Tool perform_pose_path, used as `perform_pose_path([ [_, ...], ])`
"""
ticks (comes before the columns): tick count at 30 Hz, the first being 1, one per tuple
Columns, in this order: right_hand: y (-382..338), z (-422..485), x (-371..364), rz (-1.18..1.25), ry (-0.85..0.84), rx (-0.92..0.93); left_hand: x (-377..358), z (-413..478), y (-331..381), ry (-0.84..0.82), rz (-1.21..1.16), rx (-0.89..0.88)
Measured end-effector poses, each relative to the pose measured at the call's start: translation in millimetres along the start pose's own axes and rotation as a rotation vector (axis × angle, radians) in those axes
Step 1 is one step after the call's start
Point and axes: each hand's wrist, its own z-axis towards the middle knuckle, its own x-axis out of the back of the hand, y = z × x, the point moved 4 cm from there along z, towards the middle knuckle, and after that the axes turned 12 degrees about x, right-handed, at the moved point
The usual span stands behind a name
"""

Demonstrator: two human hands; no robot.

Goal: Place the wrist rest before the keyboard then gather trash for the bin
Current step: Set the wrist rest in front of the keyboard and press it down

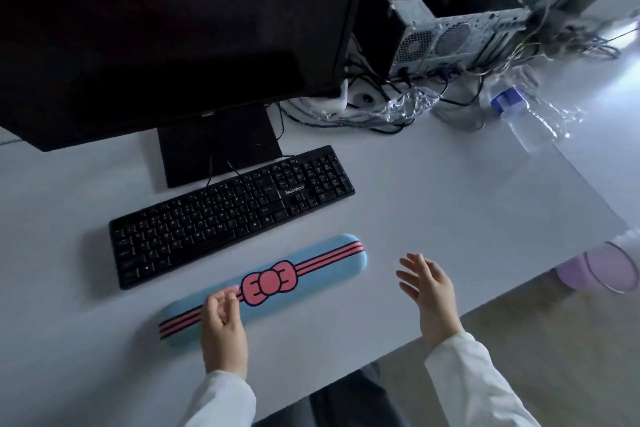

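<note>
The wrist rest is laid parallel before the keyboard; the left hand is loosely curled over it, nothing gripped; the right hand is spread empty.

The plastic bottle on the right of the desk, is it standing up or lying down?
Lying down. The plastic bottle rests on its side on the desk, blue cap pointing toward the cables.
</note>
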Motion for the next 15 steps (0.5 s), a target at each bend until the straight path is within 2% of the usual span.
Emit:
perform_pose_path([
  [7,-13.5,16.5,93.8,0.123,0.1,0.001,-99.8,-62.3,19.3,-0.269,0.028,-0.011],
  [15,-22.0,56.6,244.7,0.169,0.208,0.058,-240.9,-158.7,26.5,-0.409,0.097,-0.025],
])
